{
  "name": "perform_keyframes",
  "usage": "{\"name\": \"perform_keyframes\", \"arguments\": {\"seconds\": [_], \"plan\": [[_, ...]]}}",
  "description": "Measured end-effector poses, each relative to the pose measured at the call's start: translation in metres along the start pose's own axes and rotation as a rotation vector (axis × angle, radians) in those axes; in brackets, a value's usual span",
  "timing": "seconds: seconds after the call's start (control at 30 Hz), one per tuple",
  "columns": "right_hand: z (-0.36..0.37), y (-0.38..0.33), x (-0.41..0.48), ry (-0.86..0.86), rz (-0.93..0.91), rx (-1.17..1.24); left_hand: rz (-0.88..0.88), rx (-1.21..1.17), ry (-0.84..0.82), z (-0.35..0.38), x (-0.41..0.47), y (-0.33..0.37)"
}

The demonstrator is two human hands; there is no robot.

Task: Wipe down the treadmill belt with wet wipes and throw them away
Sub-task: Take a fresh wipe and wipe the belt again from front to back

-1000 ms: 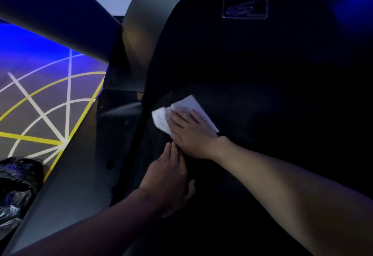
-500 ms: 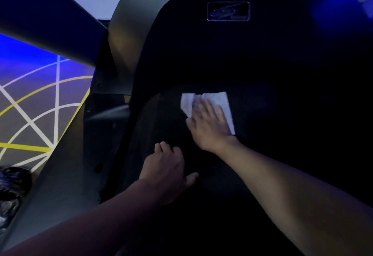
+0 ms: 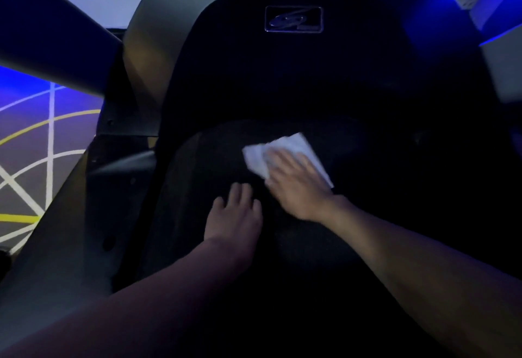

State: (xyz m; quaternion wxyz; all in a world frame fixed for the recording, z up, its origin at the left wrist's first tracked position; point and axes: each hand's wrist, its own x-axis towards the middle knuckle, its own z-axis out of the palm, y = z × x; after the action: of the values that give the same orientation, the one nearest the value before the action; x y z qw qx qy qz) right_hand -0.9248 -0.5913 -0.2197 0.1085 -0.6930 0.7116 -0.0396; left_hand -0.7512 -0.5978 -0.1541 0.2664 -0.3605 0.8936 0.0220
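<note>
Reads as a gym or fitness studio. Shows a treadmill belt (image 3: 214,165), a dark motor cover (image 3: 254,75) with a logo badge (image 3: 293,19), a sloped frame upright (image 3: 56,33), and a floor (image 3: 70,134) marked with yellow and white lines under blue lighting.

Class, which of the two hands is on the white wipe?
The right hand, pressing flat on the wipe. The left hand rests on the bare belt beside it, touching no wipe.
</note>
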Motion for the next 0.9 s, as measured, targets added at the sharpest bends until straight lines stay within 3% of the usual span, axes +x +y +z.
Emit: {"name": "perform_keyframes", "arguments": {"seconds": [0.07, 0.1, 0.23, 0.27, 0.37, 0.4, 0.53, 0.57, 0.67, 0.7, 0.83, 0.9], "plan": [[0.000, 0.012, 0.003, 0.038, 0.299, -0.016, 0.099, -0.028, 0.015, 0.002, 0.001, 0.004], [0.000, 0.010, 0.003, 0.025, 0.335, -0.003, 0.109, -0.034, -0.007, 0.001, 0.002, 0.007], [0.001, 0.006, -0.010, -0.049, -0.015, 0.003, 0.063, -0.102, -0.173, -0.011, 0.009, 0.024], [-0.001, 0.019, -0.010, -0.021, 0.007, -0.018, 0.045, -0.125, -0.214, -0.013, 0.011, 0.028], [-0.005, 0.048, -0.014, 0.062, 0.396, -0.044, 0.009, -0.179, -0.298, -0.017, 0.018, 0.039], [-0.003, 0.044, -0.016, 0.042, 0.406, -0.037, 0.007, -0.188, -0.316, -0.019, 0.018, 0.041], [0.001, 0.040, -0.040, -0.029, 0.019, -0.098, -0.008, -0.288, -0.313, -0.027, 0.022, 0.045], [-0.002, 0.053, -0.040, 0.007, 0.039, -0.105, -0.002, -0.290, -0.278, -0.026, 0.024, 0.046], [-0.008, 0.084, -0.038, 0.048, 0.464, -0.061, 0.114, -0.251, -0.150, -0.023, 0.033, 0.057], [-0.007, 0.081, -0.039, 0.042, 0.485, -0.060, 0.126, -0.269, -0.143, -0.024, 0.037, 0.065], [-0.003, 0.076, -0.057, -0.007, 0.137, -0.151, 0.037, -0.315, -0.190, -0.031, 0.045, 0.103], [-0.008, 0.103, -0.058, 0.058, 0.344, -0.162, 0.012, -0.298, -0.199, -0.028, 0.047, 0.112]]}}
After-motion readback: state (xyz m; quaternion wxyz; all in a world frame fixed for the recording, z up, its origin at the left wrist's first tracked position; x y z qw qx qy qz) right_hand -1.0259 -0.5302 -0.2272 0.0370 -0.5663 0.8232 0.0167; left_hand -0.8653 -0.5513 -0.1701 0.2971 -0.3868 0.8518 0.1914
